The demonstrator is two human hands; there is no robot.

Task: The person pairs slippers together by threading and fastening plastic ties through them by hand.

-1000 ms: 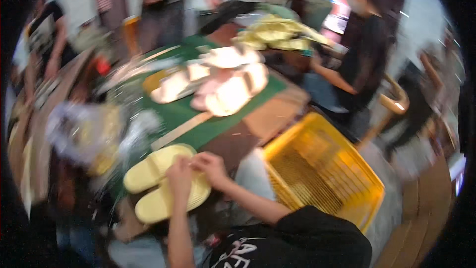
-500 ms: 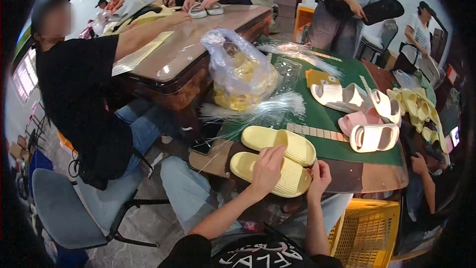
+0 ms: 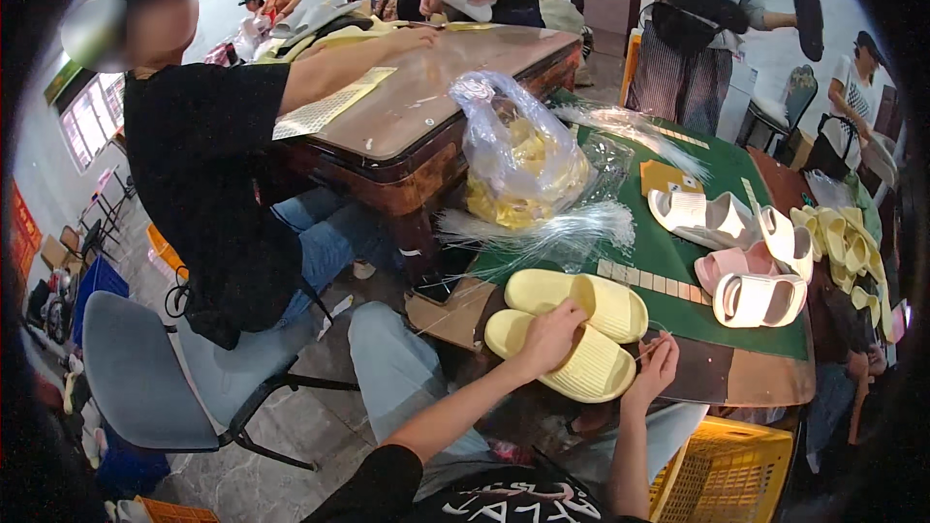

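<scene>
A pair of pale yellow slide slippers lies side by side at the near edge of the table, toes to the right. My left hand (image 3: 554, 339) grips the near slipper (image 3: 596, 368) around its strap, the fingers reaching into the foot opening. The far slipper (image 3: 620, 308) rests against it. Just off the toes, my right hand (image 3: 657, 370) is closed in a pinch on a thin clear plastic strand (image 3: 666, 326), which loops up near the slippers' toe ends. Its far end is too fine to follow.
A clear bag of yellow pieces (image 3: 528, 169) stands beyond, beside a bundle of clear strands (image 3: 552, 230). White and pink slippers (image 3: 760, 295) sit to the right. A yellow crate (image 3: 727, 470) is below the table edge. A co-worker in black (image 3: 208, 184) sits left.
My right hand has drawn slightly away from the slippers' toes, and the strand now shows. My left hand keeps its grip. Across the tables, a person has lifted grey slippers off the tabletop.
</scene>
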